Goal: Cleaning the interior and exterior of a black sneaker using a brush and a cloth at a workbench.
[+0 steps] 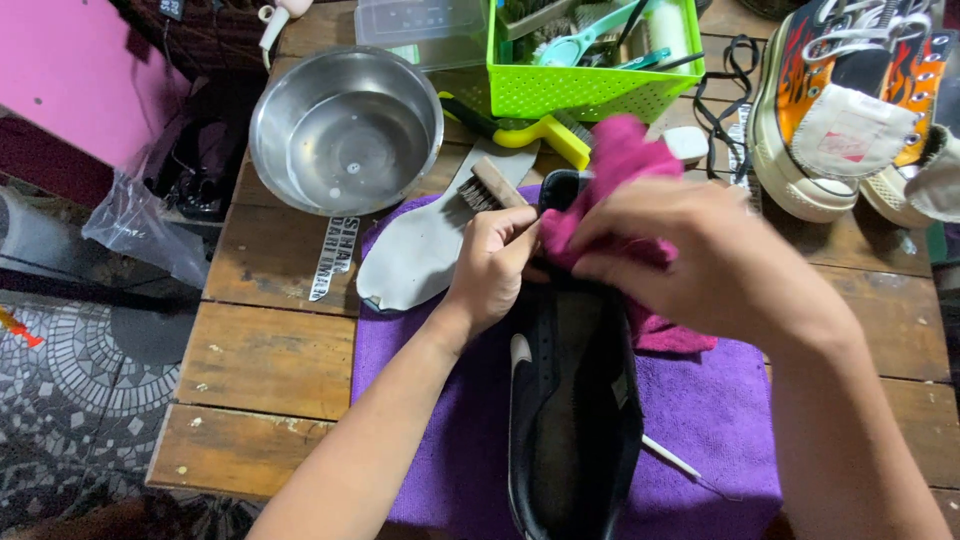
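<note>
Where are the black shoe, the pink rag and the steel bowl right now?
black shoe (570,400), head view, on the dark inside of the shoe.
pink rag (620,150), head view, on the bunched top above the right hand.
steel bowl (345,135), head view, on the inner floor.

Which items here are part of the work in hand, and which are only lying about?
In use:
- black shoe
- pink cloth, held by right hand
- small brush, held by left hand
- purple towel under the shoe

Lying about:
- steel bowl
- grey insole
- green basket
- flame-patterned sneakers
</note>
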